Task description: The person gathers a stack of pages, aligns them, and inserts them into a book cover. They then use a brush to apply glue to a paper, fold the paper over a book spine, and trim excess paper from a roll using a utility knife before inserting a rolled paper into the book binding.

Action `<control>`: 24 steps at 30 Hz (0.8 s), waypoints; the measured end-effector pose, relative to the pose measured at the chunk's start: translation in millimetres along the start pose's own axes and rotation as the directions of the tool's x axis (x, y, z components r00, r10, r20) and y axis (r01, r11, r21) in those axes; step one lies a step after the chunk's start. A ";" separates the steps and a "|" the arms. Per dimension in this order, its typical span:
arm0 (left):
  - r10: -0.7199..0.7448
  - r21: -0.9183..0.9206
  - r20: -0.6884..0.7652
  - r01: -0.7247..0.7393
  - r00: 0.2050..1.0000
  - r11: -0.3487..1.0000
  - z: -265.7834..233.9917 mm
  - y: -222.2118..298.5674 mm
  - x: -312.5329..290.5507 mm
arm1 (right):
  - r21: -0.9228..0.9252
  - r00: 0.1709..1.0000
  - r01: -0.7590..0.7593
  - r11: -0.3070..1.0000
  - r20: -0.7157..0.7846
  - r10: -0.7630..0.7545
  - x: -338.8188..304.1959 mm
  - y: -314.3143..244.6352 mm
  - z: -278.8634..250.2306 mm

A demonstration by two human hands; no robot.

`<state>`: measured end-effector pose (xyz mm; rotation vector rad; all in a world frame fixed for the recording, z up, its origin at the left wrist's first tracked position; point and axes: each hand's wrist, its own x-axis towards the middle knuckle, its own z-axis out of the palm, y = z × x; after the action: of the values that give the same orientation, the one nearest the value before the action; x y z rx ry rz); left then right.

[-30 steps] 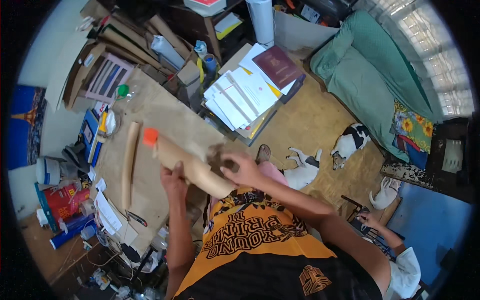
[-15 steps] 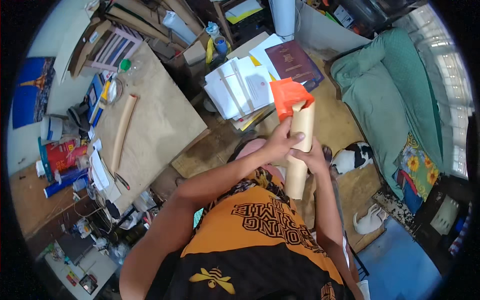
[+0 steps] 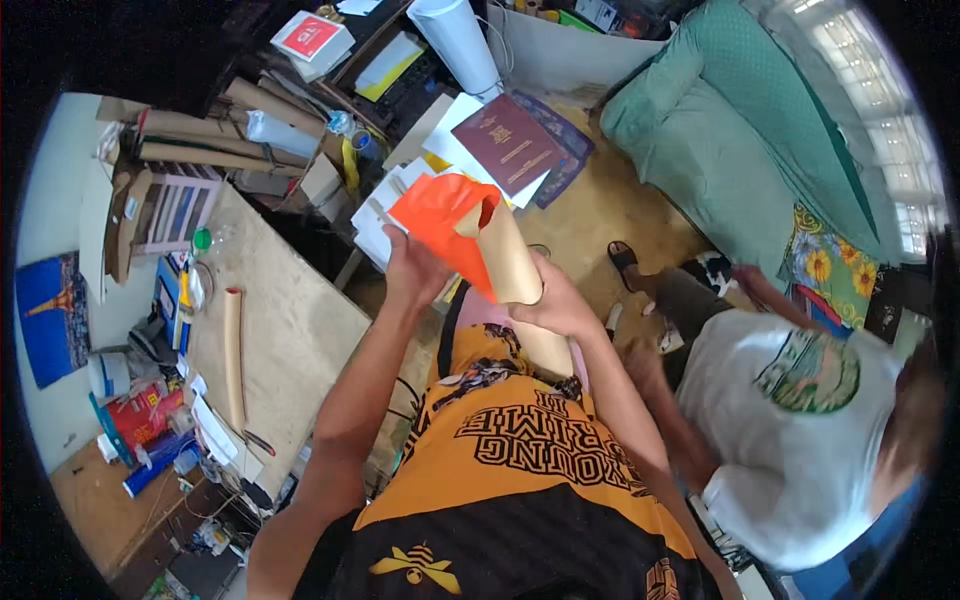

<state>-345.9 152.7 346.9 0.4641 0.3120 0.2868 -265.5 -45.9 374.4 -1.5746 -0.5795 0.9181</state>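
A tan roll of stiff paper (image 3: pixel 508 262) slants in front of my orange and black shirt, its upper end open. My right hand (image 3: pixel 562 302) is closed around the middle of this roll. An orange sheet (image 3: pixel 440 215), thin and creased, spreads out at the roll's open end toward the left. Gripping the left edge of that sheet is my left hand (image 3: pixel 412 268), thumb up, with its other fingers partly hidden.
At left stands a table (image 3: pixel 290 330) bearing a brown tube (image 3: pixel 234 350) and scissors (image 3: pixel 258 442). Stacked papers (image 3: pixel 375 215) and a maroon folder (image 3: pixel 507 145) lie ahead. A person in a white shirt (image 3: pixel 790 430) bends close on my right, before a green-covered sofa (image 3: pixel 690 160).
My left hand has left the roll and moved left to the orange sheet, which is spread wider. A person has come in at right. The view has shifted.
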 end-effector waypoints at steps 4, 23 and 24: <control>-0.134 0.142 0.216 0.105 0.967 0.984 -17.1 11.4 -32.2 | -0.096 0.995 0.056 0.994 0.088 -0.047 2.6 4.9 28.5; 0.303 0.191 0.067 -0.310 0.951 0.931 -38.7 107.0 -194.7 | 0.015 0.867 0.021 1.000 0.497 -0.026 -45.3 -8.3 213.2; 0.296 0.191 0.080 -0.306 0.952 0.933 -41.6 113.2 -202.8 | -0.030 0.859 0.001 1.000 0.511 0.015 -45.8 -9.4 223.8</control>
<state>-568.4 197.3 411.7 0.7209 0.2203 0.5451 -472.5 50.2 388.4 -1.3516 -0.9640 1.3546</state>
